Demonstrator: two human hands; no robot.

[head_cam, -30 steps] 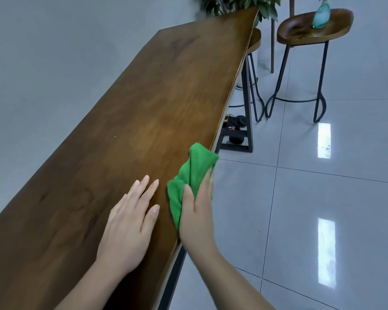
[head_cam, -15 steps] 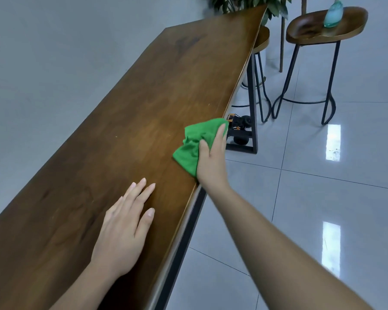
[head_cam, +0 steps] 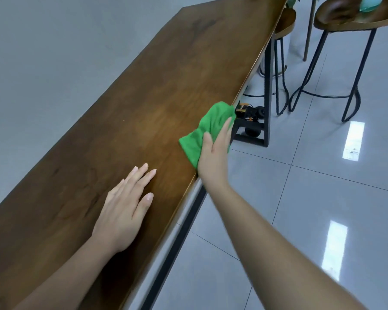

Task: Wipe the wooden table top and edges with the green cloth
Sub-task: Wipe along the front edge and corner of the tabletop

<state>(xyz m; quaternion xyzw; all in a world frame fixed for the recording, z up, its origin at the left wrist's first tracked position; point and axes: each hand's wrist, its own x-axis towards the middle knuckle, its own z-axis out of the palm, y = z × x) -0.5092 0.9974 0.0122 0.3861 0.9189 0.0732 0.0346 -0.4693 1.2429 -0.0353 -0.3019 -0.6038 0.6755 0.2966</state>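
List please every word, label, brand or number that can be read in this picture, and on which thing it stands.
None can be read. The wooden table, green cloth, both stools and the floor tiles carry no visible text. The small black device under the table is too small and blurred to tell.

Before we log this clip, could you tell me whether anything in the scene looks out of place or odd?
Only one thing: a small wheeled gadget sits on the table's black base frame, an unusual spot. Otherwise the right hand presses the green cloth over the wooden table edge and nothing looks spilled.
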